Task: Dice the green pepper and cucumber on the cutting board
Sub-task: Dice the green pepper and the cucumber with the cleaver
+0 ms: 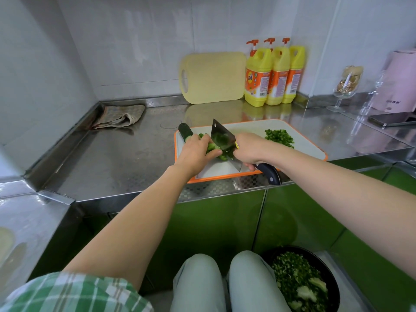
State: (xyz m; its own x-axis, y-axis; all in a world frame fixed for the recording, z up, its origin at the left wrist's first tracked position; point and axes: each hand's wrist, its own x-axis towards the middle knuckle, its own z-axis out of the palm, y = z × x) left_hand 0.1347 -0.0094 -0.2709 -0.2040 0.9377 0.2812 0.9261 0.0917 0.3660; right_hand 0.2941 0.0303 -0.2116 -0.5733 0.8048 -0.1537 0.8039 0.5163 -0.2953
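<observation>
- One cutting board (pixel 295 134), white with an orange rim, flat at the near edge of the surface (pixel 112 158).
- One cucumber (pixel 186 131), dark green, at the board's far left corner; cut lengths of it under the fingers.
- One heap of diced green pepper (pixel 279 137) toward the board's far right corner, apart from the blade.
- One cleaver (pixel 221 138), blade down among the cucumber pieces, dark handle toward the near edge.
- Left hand (pixel 194 152): fingers curled over the cut cucumber, holding it to the board.
- Right hand (pixel 249 149): wrapped round the cleaver's handle.
- Three yellow pump bottles (pixel 258 75) in a row at the back edge, against the wall.
- One pale yellow board (pixel 213 77) leaning on the wall beside them.
- One folded cloth (pixel 121 115) in the far left corner.
- One stemmed glass (pixel 347 86), one pink appliance (pixel 400 86) and one phone (pixel 391 120) at the far right.
- One black bowl (pixel 333 278) of chopped greens on the floor.
- Stainless steel surface, green cabinet doors (pixel 213 221) below, white tiled walls.
</observation>
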